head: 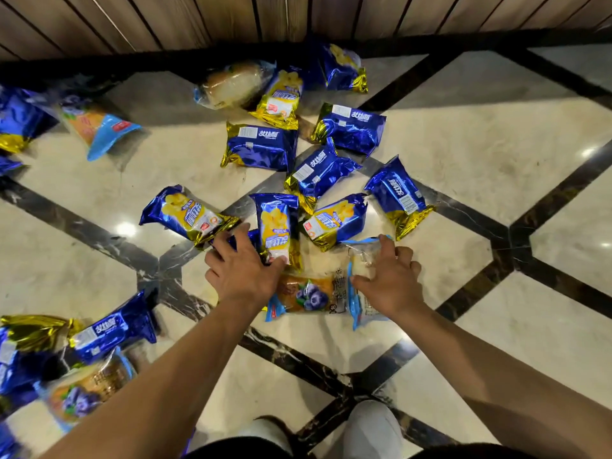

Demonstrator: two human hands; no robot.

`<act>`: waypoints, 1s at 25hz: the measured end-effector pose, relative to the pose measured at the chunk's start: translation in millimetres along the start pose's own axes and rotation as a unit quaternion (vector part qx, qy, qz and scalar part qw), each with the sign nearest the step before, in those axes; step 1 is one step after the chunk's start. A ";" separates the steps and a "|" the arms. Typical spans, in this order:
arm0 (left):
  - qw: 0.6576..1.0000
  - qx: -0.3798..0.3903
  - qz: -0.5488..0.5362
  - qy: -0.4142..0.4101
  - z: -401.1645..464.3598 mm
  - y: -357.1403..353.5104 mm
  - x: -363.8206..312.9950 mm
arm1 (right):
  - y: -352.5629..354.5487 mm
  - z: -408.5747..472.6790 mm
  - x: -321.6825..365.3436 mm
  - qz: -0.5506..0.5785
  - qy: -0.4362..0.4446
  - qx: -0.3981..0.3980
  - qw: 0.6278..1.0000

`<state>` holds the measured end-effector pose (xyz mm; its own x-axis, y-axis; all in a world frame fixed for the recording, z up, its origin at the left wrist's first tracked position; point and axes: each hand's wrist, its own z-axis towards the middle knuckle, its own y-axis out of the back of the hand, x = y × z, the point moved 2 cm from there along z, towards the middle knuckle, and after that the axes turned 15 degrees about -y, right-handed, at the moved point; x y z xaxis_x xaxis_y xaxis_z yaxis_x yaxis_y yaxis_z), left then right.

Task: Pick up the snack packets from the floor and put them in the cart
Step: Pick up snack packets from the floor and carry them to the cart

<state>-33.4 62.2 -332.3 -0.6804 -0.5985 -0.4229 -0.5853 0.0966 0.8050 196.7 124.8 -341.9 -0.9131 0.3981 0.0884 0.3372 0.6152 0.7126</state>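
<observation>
**On the Marble Floor, Both Hands Among Scattered Snack Packets**

Across a pale marble floor (463,154) banded with dark stripes, snack packets lie strewn below a wooden slatted wall (231,18). Most are blue-and-gold foil packets, clustered at the centre: one face-down packet (260,147) sits just beside another (351,127), and further ones spread toward the wall and off the left edge. Two clear bread packets show blueberry prints, one at the lower left (86,392) and one between the hands (304,293).

Both bare forearms reach forward from the bottom of the view. The left hand (241,270) lies with its fingers curled over the lower end of an upright blue-and-yellow chip packet (278,226), the thumb pressing at its bottom edge; a dark blue packet is partly hidden under the fingers. The right hand (387,276) grips a clear bread packet with blue trim (362,260), fingers bent over its top and thumb against its near side. All packets seen are on the floor. Two pale shoes (371,429) show at the bottom edge.
</observation>
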 end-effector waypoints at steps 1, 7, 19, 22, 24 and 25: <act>1.000 -0.009 0.008 -0.014 1.6 0.7 4.9 | -2.2 3.4 -2.1 0.008 0.009 -0.013 1.000; 0.997 -0.040 0.022 -0.067 -9.5 3.4 34.5 | -16.5 4.4 -5.5 0.065 0.029 -0.057 0.996; 0.999 -0.029 -0.019 -0.034 -7.3 -5.1 40.7 | -4.2 4.6 -2.5 0.071 0.027 -0.021 0.997; 0.999 -0.033 -0.038 -0.018 -28.1 19.7 28.7 | 20.3 -19.4 1.2 0.118 0.008 -0.025 0.993; 0.998 -0.040 -0.051 -0.027 -54.5 54.6 8.8 | 47.5 -53.4 10.9 0.145 0.015 -0.029 0.989; 0.997 -0.045 -0.058 -0.033 -70.6 77.9 -5.5 | 64.5 -76.8 18.8 0.142 0.030 -0.034 0.989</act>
<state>-44.1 16.9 -237.9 -0.6404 -0.5469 -0.5393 -0.6212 -0.0441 0.7824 183.7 119.7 -240.8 -0.7964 0.5058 0.3315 0.5677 0.4363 0.6981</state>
